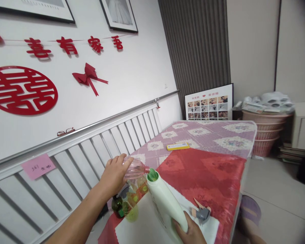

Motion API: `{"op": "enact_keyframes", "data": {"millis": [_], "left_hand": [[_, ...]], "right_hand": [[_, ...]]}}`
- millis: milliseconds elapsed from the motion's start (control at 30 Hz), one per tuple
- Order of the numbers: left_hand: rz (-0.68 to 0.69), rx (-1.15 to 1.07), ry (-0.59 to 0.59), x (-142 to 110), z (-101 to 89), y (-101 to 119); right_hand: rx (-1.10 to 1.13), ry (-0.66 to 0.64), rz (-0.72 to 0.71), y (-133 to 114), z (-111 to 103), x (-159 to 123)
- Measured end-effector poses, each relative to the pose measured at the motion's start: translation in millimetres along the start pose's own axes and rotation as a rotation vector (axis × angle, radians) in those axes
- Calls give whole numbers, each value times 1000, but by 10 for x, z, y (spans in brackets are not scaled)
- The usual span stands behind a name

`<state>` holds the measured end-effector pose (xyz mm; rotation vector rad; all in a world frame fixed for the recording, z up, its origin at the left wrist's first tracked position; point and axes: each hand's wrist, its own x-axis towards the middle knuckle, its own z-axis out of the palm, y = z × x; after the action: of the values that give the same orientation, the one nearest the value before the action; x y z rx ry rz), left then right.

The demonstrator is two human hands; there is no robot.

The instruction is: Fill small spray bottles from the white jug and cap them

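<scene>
Table [230, 127] stretched off toward 1 o'clock, red sheet [193, 169] and white cloth [133, 234] across its near end. Biggest thing in hand, the pale green bottle [167, 201] slanted from 5 o'clock up to 11, uncapped mouth uppermost; the right hand [191, 232] had its base, thumb wrapped over, the other fingers partly hidden. Next, the clear pink bottle [134, 168] lay nearly level, 9 to 3, gripped from above by the left hand [115, 169], fingers half bent. And there was the crux — pink neck meeting green mouth from 9 o'clock, touching or not, too close to call — with the left hand much nearer. Pale green bottle: 4 o'clock from the left hand, 11 from the right. Smallest, a grey pump head [203, 214] sat untouched at its 3.
</scene>
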<state>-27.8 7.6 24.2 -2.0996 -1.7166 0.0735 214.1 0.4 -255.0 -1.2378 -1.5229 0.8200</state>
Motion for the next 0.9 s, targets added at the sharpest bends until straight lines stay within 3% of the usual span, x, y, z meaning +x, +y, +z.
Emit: {"op": "enact_keyframes", "data": {"millis": [900], "left_hand": [[3, 8, -19, 19, -68, 11]], "right_hand": [[-11, -5, -14, 57, 20, 0]]}}
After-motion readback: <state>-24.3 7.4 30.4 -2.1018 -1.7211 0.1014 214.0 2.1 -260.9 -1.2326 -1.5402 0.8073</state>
